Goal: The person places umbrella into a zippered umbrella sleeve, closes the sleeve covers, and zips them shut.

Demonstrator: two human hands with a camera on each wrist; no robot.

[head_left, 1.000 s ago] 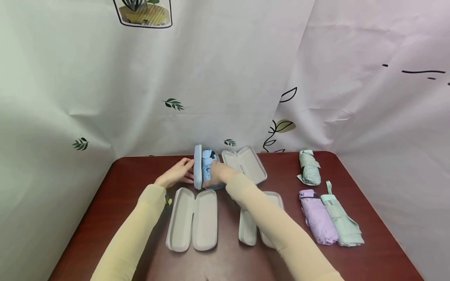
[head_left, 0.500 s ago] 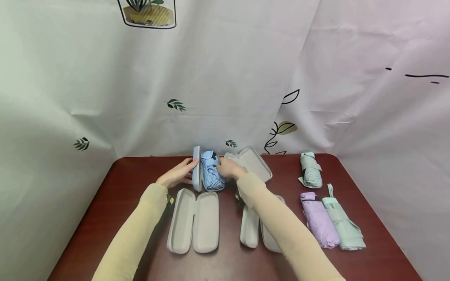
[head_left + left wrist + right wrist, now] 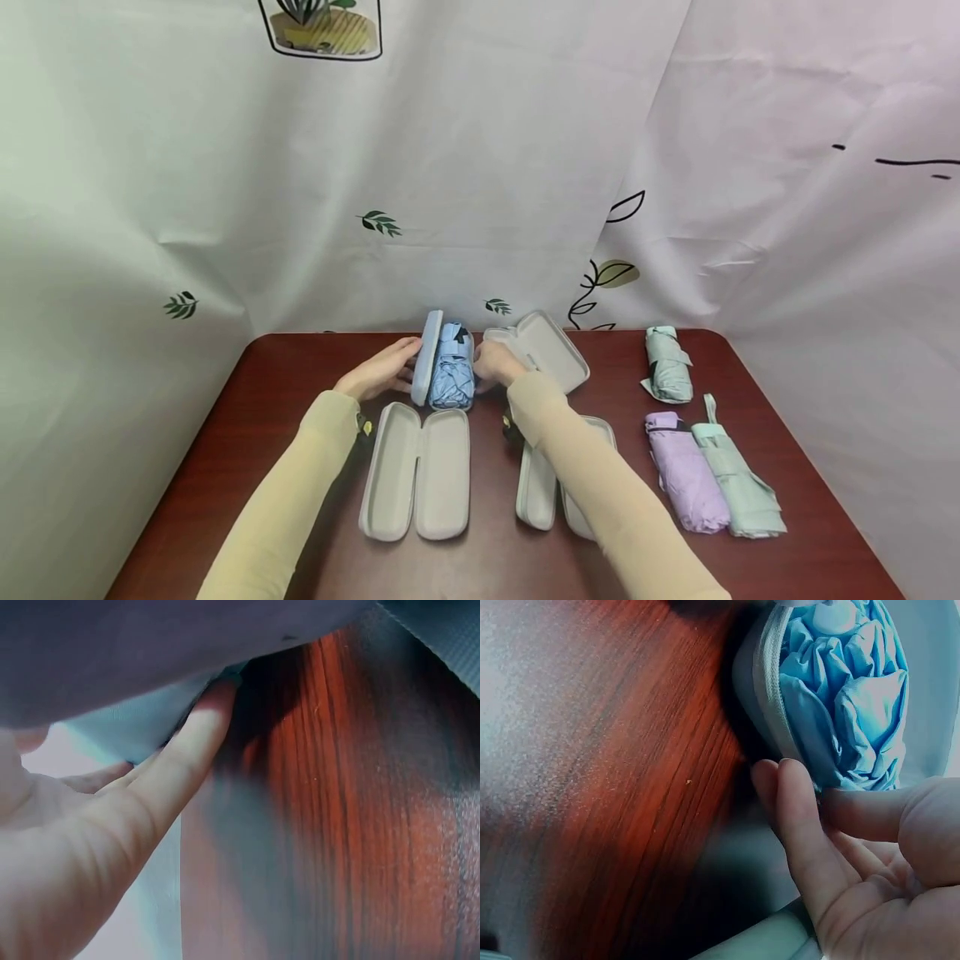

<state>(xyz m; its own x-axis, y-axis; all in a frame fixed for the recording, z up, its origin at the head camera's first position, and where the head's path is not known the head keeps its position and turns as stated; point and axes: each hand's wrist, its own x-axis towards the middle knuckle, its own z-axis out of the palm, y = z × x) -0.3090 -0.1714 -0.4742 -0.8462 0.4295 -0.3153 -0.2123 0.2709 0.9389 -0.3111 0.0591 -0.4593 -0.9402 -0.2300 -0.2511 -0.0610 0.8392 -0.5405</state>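
Note:
A folded light blue umbrella (image 3: 453, 371) lies in an opened pale blue zip case at the back of the table. The case's lid (image 3: 427, 358) stands tilted up on the left. My left hand (image 3: 381, 368) touches the outside of that lid; in the left wrist view its fingers (image 3: 184, 754) reach fairly straight along the underside. On the case's right side, my right hand (image 3: 497, 364) pinches the near rim between thumb and fingers, as the right wrist view shows beside the zipper (image 3: 771, 675) and the bunched blue cloth (image 3: 847, 705). The far fingers are partly hidden.
Three opened grey cases, one at front left (image 3: 442, 475), one at front right (image 3: 537, 492) partly under my right sleeve, one behind my right hand (image 3: 555, 350). At right lie folded umbrellas: purple (image 3: 686, 475), mint (image 3: 738, 479), grey-green (image 3: 667, 367).
My right hand has drawn back from over the umbrella to the case's right edge, leaving the umbrella in plain sight. The lid leans more to the right. My left hand stays beside it.

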